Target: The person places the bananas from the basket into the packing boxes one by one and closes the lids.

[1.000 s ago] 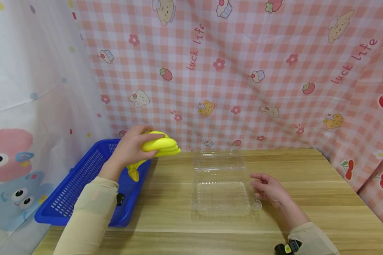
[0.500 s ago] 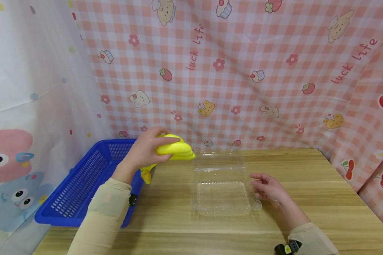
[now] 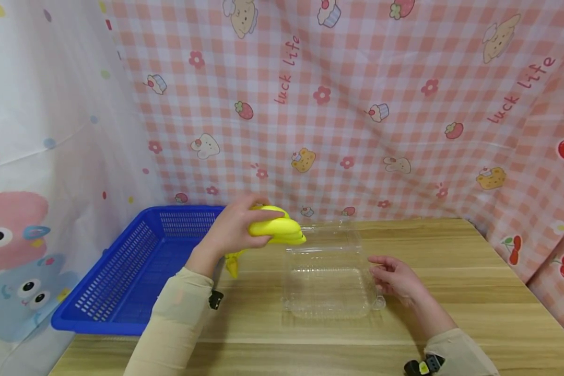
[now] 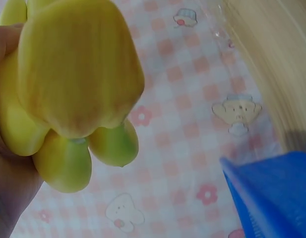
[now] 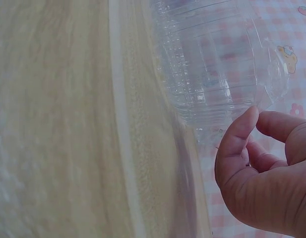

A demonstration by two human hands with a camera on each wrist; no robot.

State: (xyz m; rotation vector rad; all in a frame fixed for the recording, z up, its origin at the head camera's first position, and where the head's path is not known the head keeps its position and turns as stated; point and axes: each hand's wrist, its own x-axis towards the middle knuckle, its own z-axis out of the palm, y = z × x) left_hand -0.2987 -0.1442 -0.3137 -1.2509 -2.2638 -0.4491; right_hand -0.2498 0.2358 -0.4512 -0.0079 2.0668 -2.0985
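Note:
My left hand (image 3: 235, 225) grips a bunch of yellow bananas (image 3: 278, 231) in the air, between the blue basket and a clear plastic clamshell box (image 3: 331, 293). In the head view the banana tips overlap the box's raised lid; the stem end hangs down behind the hand. Greenish tips show below the thick yellow stem end of the bananas (image 4: 78, 69) in the left wrist view. The box stands open on the table with its lid tilted back. At its right edge, my right hand (image 3: 396, 281) pinches the rim between thumb and forefinger, as the right wrist view shows.
A blue plastic basket (image 3: 122, 328) with slotted walls stands at the left of the wooden table (image 3: 432, 240). A pink checked cloth (image 3: 357, 130) hangs behind the table, and a white printed cloth (image 3: 66, 104) hangs on the left.
My left hand has carried the bananas rightward from over the basket toward the clear box, lowering them slightly. The right hand and the box have stayed in place.

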